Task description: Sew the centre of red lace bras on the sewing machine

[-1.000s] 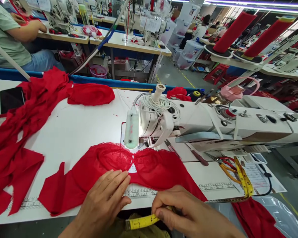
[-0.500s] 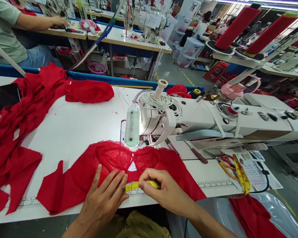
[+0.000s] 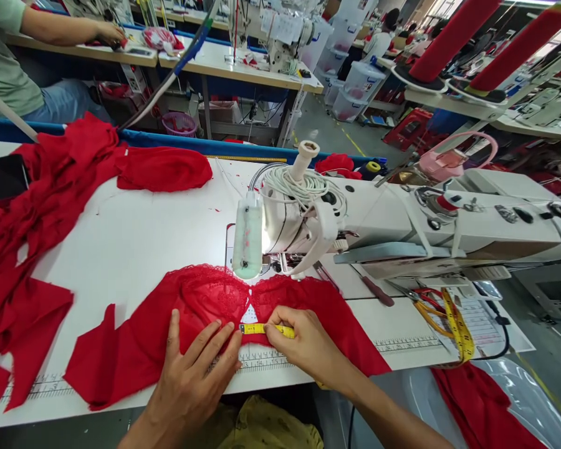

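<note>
A red lace-edged bra [image 3: 210, 293] lies spread on the white sewing table, its wings reaching out to both sides. My left hand [image 3: 196, 368] rests flat on its left part, fingers apart, with the fingertips beside the tape's end. Between thumb and fingers, my right hand [image 3: 306, 343] pinches a short stretch of yellow tape measure [image 3: 253, 328]. The tape lies across the bra's centre band, just below the small triangular gap between the cups. Part of the tape is hidden in my right hand.
A white sewing machine [image 3: 378, 212] stands just behind the bra. To the right lie a seam ripper-like tool [image 3: 373, 290], orange-handled scissors [image 3: 427, 312] and another yellow tape [image 3: 458, 330]. Red fabric [image 3: 47, 206] heaps on the left beside a black phone [image 3: 2, 178]. A co-worker's arm [image 3: 60, 28] shows beyond.
The tape measure has moved up from the table's printed ruler onto the bra's centre band, carried by my right hand. My left hand stays flat on the bra.
</note>
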